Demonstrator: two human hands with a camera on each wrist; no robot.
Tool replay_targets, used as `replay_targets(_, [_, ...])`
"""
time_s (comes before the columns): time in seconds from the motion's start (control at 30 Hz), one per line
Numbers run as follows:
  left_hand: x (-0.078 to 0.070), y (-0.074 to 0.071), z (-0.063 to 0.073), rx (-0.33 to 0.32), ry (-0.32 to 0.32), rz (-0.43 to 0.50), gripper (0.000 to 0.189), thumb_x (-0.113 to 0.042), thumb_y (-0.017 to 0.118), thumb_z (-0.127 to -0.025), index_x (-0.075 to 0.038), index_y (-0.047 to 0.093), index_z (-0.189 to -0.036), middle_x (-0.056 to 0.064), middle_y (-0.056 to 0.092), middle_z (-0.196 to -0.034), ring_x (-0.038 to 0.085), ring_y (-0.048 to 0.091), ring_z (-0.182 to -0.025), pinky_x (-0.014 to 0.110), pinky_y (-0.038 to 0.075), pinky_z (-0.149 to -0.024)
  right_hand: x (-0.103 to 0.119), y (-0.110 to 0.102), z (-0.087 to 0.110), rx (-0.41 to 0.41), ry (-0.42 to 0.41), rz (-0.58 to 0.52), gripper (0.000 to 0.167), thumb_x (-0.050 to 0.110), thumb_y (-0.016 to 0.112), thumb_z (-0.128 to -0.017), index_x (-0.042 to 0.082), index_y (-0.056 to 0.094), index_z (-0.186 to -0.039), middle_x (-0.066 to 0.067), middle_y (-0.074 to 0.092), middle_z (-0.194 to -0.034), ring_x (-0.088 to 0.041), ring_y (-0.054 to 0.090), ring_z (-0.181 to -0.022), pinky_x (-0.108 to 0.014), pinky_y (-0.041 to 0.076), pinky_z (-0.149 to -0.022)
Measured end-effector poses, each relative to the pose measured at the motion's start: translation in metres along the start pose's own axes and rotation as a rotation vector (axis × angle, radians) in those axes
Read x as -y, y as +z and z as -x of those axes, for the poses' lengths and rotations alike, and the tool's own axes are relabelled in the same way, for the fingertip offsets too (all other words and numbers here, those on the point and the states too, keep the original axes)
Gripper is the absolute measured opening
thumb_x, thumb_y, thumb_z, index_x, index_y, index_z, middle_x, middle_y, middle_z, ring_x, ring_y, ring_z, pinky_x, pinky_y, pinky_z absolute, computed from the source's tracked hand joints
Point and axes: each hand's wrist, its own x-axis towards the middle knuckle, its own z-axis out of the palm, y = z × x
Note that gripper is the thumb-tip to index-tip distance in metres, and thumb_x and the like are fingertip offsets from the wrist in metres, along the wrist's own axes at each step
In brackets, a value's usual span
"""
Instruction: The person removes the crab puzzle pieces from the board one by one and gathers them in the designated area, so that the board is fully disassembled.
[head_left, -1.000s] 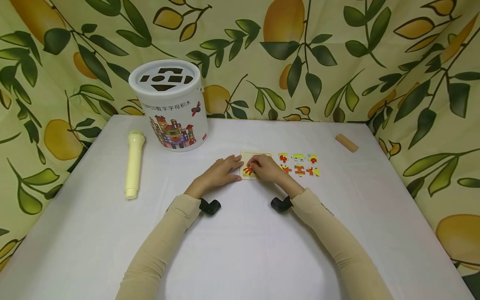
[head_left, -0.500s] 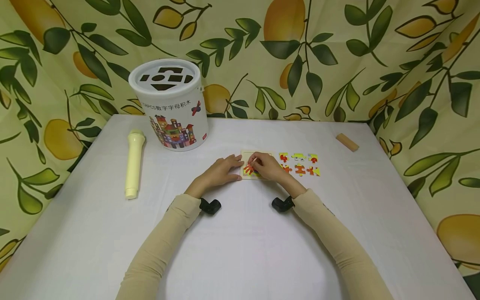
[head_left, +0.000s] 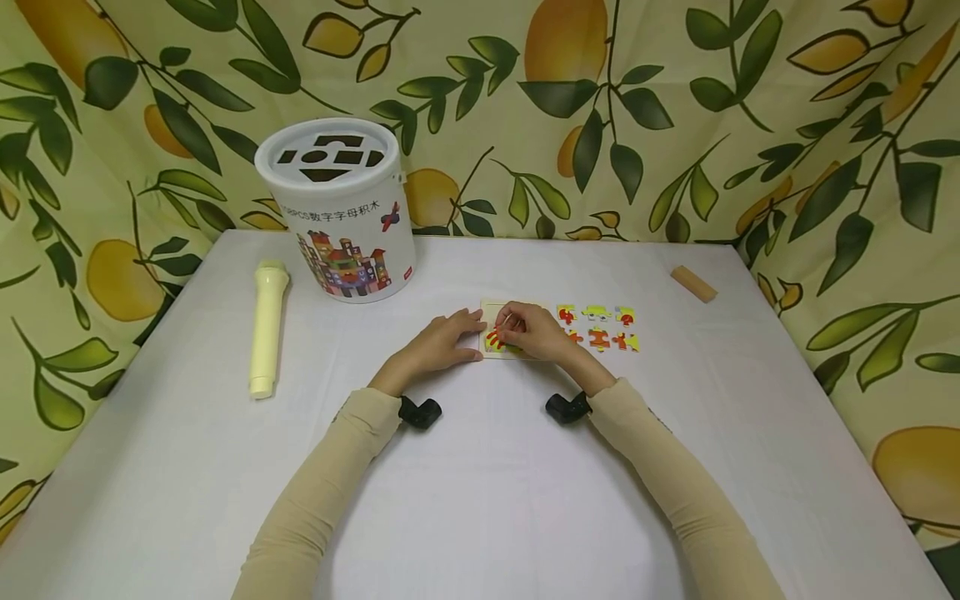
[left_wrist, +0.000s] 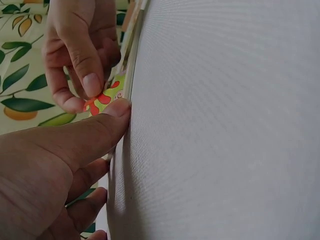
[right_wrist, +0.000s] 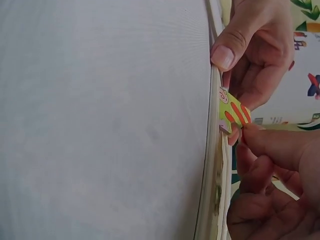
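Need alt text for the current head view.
Right hand pinches a red-and-green jigsaw piece at a puzzle tray; left hand touches the tray's left edge. Six more pieces lie in two rows to the tray's right. A white block bucket and yellow toy microphone are at left, a wooden block far right.

I am seeing red stripes on my yellow-green piece [right_wrist: 234, 110] and wearing beige sleeves [head_left: 318, 483]. The table [head_left: 465, 500] is showing plain white, while the curtain [head_left: 472, 125] is displaying green leaves and orange-yellow fruit on pale cream.

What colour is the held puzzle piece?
Yellow-green puzzle piece, red streaks; clearest in right wrist view.
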Motion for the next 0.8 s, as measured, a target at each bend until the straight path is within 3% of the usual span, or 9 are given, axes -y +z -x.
replay_targets(0.2, [-0.001, 0.0, 0.0, 0.008, -0.004, 0.008, 0.052, -0.025, 0.064, -0.086, -0.004, 0.05, -0.131, 0.012, 0.034, -0.147, 0.031, 0.026, -0.138, 0.054, 0.021, -0.109, -0.001, -0.001, 0.001, -0.019, 0.009, -0.034, 0.008, 0.01, 0.066, -0.084, 0.008, 0.065, -0.091, -0.004, 0.063, -0.075, -0.01, 0.045, -0.057, -0.02, 0.034, -0.052])
replay_targets(0.37, [0.0, 0.001, 0.0, 0.007, 0.001, 0.008, 0.052, -0.026, 0.063, -0.087, -0.004, 0.05, -0.131, 0.012, 0.034, -0.147, 0.031, 0.025, -0.138, 0.054, 0.02, -0.109, -0.002, -0.005, 0.006, -0.056, 0.053, -0.13, 0.008, 0.012, 0.067, -0.083, 0.01, 0.07, -0.09, -0.005, 0.064, -0.073, -0.01, 0.046, -0.055, -0.02, 0.033, -0.047])
replay_targets(0.47, [0.0, 0.002, 0.001, 0.009, 0.0, 0.01, 0.052, -0.026, 0.063, -0.087, -0.004, 0.049, -0.132, 0.012, 0.034, -0.147, 0.031, 0.025, -0.139, 0.054, 0.02, -0.11, -0.006, -0.011, 0.013, -0.072, 0.115, -0.18, 0.011, 0.014, 0.068, -0.082, 0.009, 0.072, -0.091, -0.005, 0.068, -0.079, -0.012, 0.047, -0.059, -0.021, 0.035, -0.049])
replay_targets(0.67, [-0.001, 0.002, 0.002, 0.006, 0.0, 0.007, 0.053, -0.025, 0.063, -0.087, -0.003, 0.049, -0.132, 0.013, 0.034, -0.147, 0.031, 0.025, -0.139, 0.054, 0.019, -0.11, -0.019, -0.033, 0.036, -0.109, 0.279, -0.206, 0.022, 0.024, 0.072, -0.08, 0.008, 0.073, -0.096, -0.004, 0.071, -0.093, -0.012, 0.054, -0.083, -0.023, 0.042, -0.066])
replay_targets(0.8, [0.001, 0.002, 0.001, 0.006, -0.005, -0.002, 0.054, -0.026, 0.064, -0.086, -0.003, 0.048, -0.133, 0.012, 0.033, -0.148, 0.03, 0.024, -0.139, 0.054, 0.019, -0.11, -0.027, -0.05, 0.056, -0.126, 0.366, -0.196, 0.027, 0.024, 0.072, -0.079, 0.006, 0.072, -0.1, -0.004, 0.07, -0.095, -0.012, 0.054, -0.085, -0.024, 0.045, -0.068])
